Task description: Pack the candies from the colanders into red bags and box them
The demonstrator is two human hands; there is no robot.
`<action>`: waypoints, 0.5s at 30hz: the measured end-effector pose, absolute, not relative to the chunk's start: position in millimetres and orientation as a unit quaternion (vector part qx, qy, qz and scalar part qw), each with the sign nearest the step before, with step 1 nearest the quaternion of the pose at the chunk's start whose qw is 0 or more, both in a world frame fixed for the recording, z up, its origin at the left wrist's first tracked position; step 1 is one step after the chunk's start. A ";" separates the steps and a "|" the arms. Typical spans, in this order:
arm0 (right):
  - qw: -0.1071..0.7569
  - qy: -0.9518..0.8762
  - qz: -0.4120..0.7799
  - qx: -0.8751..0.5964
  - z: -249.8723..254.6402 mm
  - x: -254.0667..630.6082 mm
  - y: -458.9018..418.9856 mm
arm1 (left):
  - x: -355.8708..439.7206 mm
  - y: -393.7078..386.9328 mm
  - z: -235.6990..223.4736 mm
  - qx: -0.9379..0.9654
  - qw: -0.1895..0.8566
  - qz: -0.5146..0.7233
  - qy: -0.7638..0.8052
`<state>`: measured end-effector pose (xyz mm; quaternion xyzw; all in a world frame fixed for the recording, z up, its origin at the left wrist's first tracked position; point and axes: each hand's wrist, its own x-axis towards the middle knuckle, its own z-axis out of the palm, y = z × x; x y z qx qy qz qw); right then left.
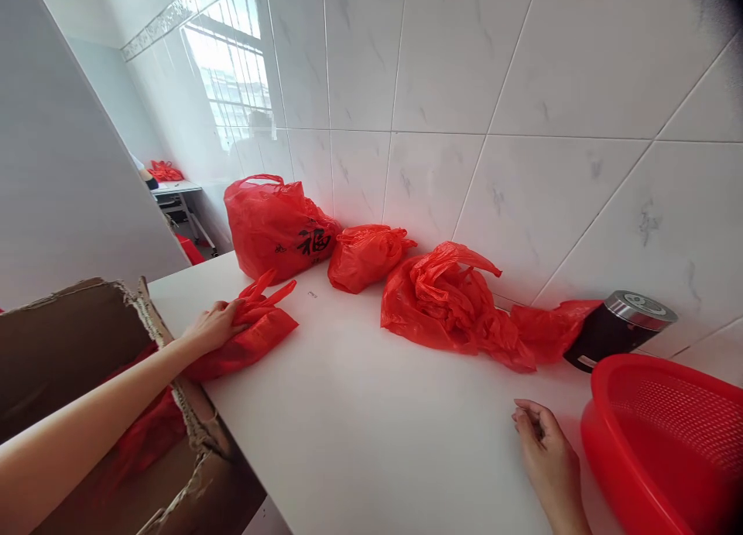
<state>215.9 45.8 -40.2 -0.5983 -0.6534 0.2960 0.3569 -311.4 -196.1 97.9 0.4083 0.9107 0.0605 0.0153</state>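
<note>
My left hand (pixel 216 326) rests on a flat red plastic bag (pixel 255 334) at the left edge of the white counter (pixel 360 426), fingers closed on the bag's handles. My right hand (pixel 544 451) lies on the counter near the right, its fingers curled in with nothing visible in them. It sits just left of a red plastic basket (pixel 667 442). Three more red bags lie along the wall: a full one with black characters (pixel 272 225), a small tied one (pixel 363 256) and a crumpled one (pixel 453 303).
An open torn cardboard box (pixel 87 341) stands below the counter's left edge, with red plastic inside. A dark jar with a metal lid (pixel 618 330) lies tipped against the tiled wall at the right. A small table with red bags stands far back left.
</note>
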 end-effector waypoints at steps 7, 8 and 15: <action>0.346 -0.656 0.292 -0.603 -35.0 214.3 43.1 | -305.5 -201.8 109.6 0.399 -0.029 0.031 0.916; 0.347 -0.657 0.293 -0.602 -34.5 214.3 42.4 | -306.5 -201.8 109.3 0.394 -0.033 0.031 0.918; 0.343 -0.658 0.287 -0.606 -33.6 212.6 42.3 | -307.5 -196.3 125.3 0.368 -0.008 0.062 0.928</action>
